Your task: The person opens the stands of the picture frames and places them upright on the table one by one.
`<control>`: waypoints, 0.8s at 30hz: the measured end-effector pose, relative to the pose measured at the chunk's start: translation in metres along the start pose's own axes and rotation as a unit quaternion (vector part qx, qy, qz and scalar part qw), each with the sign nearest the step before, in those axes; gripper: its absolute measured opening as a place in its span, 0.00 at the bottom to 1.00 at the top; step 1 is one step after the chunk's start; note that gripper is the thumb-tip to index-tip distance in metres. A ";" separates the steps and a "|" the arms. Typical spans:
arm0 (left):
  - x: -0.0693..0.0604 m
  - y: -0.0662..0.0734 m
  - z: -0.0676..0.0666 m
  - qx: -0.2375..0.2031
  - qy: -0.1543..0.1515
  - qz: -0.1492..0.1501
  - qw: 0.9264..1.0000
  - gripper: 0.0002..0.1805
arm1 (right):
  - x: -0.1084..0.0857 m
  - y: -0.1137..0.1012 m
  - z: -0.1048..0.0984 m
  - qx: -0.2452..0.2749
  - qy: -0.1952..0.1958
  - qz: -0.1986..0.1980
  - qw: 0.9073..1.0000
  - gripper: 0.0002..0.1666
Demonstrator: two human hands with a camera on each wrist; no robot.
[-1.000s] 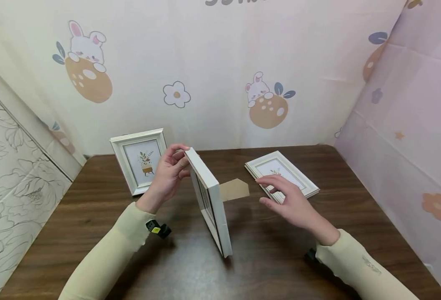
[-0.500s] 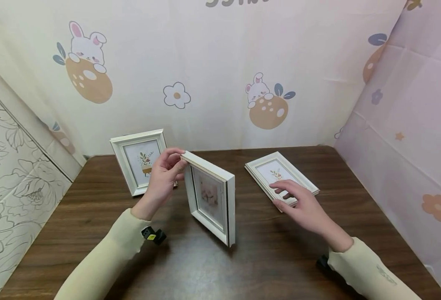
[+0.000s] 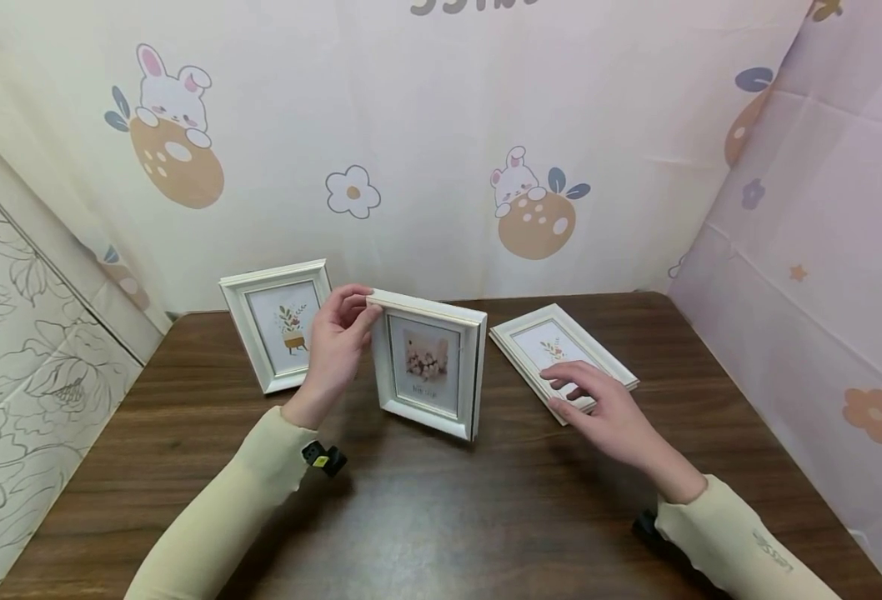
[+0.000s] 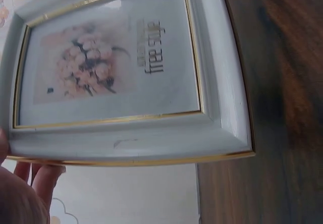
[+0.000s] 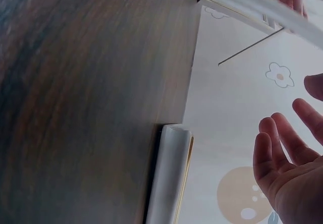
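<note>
In the head view I'm judging the standing frame (image 3: pixel 282 329) done, the flat frame (image 3: pixel 558 343) left and the pink-flower frame (image 3: pixel 426 367) between them underway, the left hand (image 3: pixel 338 346) pinching it; left wrist is showing that grip, right wrist the right hand (image 5: pixel 298 183) empty, fingers apart.

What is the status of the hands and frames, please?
Left hand gripping middle frame by top corner; right hand free above flat frame; middle frame roughly upright; standing frame behind left hand.
</note>
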State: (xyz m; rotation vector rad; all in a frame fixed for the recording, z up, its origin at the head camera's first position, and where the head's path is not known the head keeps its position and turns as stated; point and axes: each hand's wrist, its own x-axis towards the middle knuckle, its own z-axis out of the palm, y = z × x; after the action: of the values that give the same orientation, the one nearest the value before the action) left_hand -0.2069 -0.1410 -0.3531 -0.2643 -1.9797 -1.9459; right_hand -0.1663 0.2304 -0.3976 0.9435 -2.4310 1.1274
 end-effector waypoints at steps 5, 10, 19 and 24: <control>0.007 -0.003 0.005 0.013 0.024 -0.002 1.000 0.16 | -0.001 0.002 0.000 0.000 -0.013 -0.001 1.000 0.20; 0.016 -0.008 0.009 0.019 0.052 0.002 0.998 0.15 | -0.001 0.003 0.002 0.014 -0.038 0.005 0.999 0.20; 0.035 -0.015 0.014 0.035 0.068 -0.015 0.997 0.14 | -0.003 0.000 0.011 0.017 -0.048 0.000 0.999 0.18; 0.043 -0.017 0.016 0.038 0.078 -0.022 0.996 0.12 | -0.002 0.000 0.013 0.013 -0.049 -0.001 0.999 0.18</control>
State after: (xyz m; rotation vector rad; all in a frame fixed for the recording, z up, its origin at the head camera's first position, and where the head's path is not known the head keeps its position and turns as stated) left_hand -0.2551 -0.1305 -0.3523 -0.0473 -1.9666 -1.8530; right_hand -0.1650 0.2219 -0.4069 1.0323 -2.4970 1.1397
